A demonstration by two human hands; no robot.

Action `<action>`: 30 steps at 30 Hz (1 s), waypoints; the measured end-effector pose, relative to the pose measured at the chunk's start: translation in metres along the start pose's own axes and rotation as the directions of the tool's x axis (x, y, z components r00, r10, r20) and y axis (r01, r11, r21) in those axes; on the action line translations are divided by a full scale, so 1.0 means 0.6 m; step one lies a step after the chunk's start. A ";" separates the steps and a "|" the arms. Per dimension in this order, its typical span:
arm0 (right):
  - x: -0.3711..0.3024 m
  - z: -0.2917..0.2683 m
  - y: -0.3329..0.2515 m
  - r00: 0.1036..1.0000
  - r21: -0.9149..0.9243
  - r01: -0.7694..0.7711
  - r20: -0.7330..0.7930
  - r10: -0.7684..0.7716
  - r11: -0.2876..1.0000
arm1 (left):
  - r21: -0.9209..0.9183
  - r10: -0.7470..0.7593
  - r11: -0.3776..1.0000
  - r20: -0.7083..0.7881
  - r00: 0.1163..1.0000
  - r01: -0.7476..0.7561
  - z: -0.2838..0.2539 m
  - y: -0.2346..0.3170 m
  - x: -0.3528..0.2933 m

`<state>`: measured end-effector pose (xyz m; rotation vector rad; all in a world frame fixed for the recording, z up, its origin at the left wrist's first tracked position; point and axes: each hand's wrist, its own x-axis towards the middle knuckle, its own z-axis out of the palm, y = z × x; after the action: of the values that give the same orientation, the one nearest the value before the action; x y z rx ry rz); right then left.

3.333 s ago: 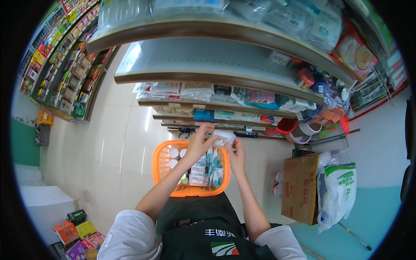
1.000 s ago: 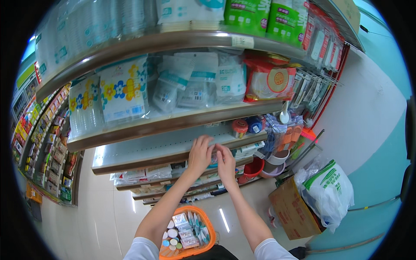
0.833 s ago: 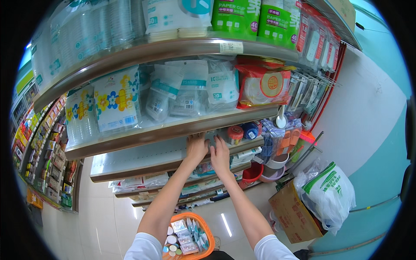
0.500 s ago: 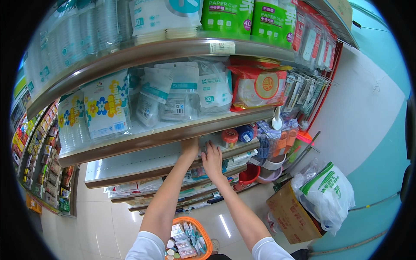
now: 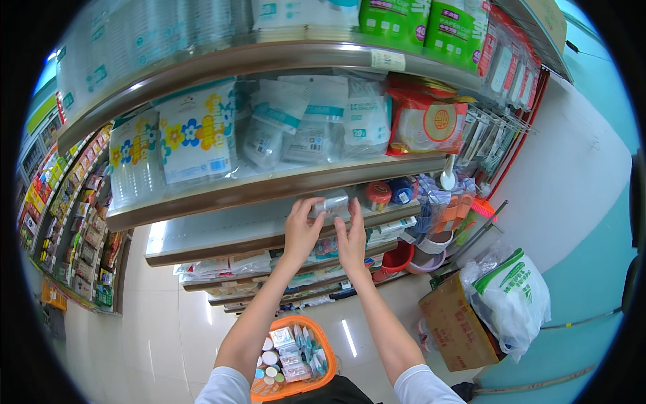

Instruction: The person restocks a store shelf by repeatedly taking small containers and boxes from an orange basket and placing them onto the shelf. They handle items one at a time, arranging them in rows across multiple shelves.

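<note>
My left hand [image 5: 302, 227] has its thumb and fingers around one end of a clear, shiny plastic container [image 5: 332, 203] at the middle shelf [image 5: 222, 219]; its exact kind is hard to make out. Close to the container's other end, my right hand [image 5: 352, 237] is held upright with fingers extended and thumb apart, gripping nothing I can see. To the right on that shelf sit a red-lidded jar [image 5: 378, 194] and a blue-lidded jar [image 5: 402, 191].
Overhead shelves hold plastic cup packs [image 5: 195, 135], a red pack [image 5: 431, 121] and green paper-cup packs [image 5: 457, 30]. An orange basket [image 5: 326, 343] with small packages stands below me. At right are red and pale basins [image 5: 396, 259] and a cardboard box [image 5: 454, 330] with a white bag [image 5: 515, 303].
My left hand has come out from under the upper shelf, bringing the clear container into view. My right hand has shifted right and its palm has turned inward. The view has shifted slightly.
</note>
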<state>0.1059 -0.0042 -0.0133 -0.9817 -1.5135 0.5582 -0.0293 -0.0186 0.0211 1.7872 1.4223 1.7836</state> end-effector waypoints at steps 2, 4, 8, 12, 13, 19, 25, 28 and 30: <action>-0.034 0.009 -0.010 0.997 0.088 -0.043 0.060 0.037 0.995 | -0.075 -0.030 0.997 0.040 0.999 0.033 -0.040 0.011 -0.041; -0.075 0.014 -0.021 0.982 0.130 -0.131 0.152 0.111 0.983 | -0.139 -0.087 0.986 0.061 0.994 0.094 -0.074 0.001 -0.087; -0.179 0.024 -0.034 0.956 0.065 -0.167 0.254 0.146 0.984 | -0.267 -0.334 0.899 0.095 0.938 0.347 -0.139 -0.019 -0.207; -0.314 0.037 -0.013 0.864 0.020 -0.328 0.410 0.292 0.944 | -0.295 -0.529 0.806 0.029 0.848 0.513 -0.180 -0.062 -0.362; -0.355 0.042 0.009 0.845 -0.022 -0.326 0.441 0.302 0.945 | -0.287 -0.580 0.775 0.029 0.814 0.563 -0.190 -0.083 -0.410; -0.562 0.072 0.089 0.616 -0.270 -0.475 0.577 0.536 0.837 | -0.138 -0.821 0.568 -0.017 0.571 0.812 -0.226 -0.149 -0.635; -0.686 0.084 0.157 0.517 -0.511 -0.328 0.607 0.603 0.795 | -0.072 -0.894 0.448 -0.063 0.444 0.891 -0.213 -0.202 -0.787; -0.712 0.098 0.169 0.451 -0.600 -0.248 0.623 0.639 0.760 | 0.027 -0.895 0.439 -0.077 0.440 0.898 -0.207 -0.237 -0.848; -0.732 0.100 0.184 0.417 -0.632 -0.240 0.618 0.666 0.737 | 0.083 -0.901 0.427 -0.049 0.432 0.900 -0.202 -0.244 -0.860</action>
<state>0.0588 -0.2981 -0.3595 -1.7078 -2.2887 1.2559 -0.0860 -0.3846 -0.3856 0.6685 1.9404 1.0803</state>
